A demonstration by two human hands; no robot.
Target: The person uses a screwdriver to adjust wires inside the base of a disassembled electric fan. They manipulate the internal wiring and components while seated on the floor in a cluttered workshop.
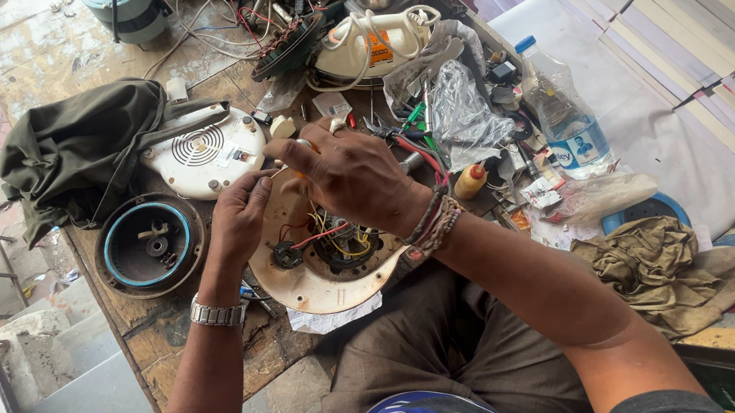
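Item: opened cream appliance base (326, 286), centre of frame, at the near edge of the wooden workbench (168, 329); red and yellow wiring (334, 234) exposed. Its vented white cover (207, 153) and a round black-and-blue housing (151, 245) lay apart at left, so disassembly looked done and reassembly not begun. Left hand (238, 218) was curled at the base's upper rim; what it held could not be told. Right hand (349, 173) was closed, fingers pinching a small orange-handled tool above the wiring. Plastic water bottle (564, 112) stood at right.

The right hand (350, 176) hides whatever its fingers pinch — the appliance base's (321, 282) upper rim lies beneath both hands.
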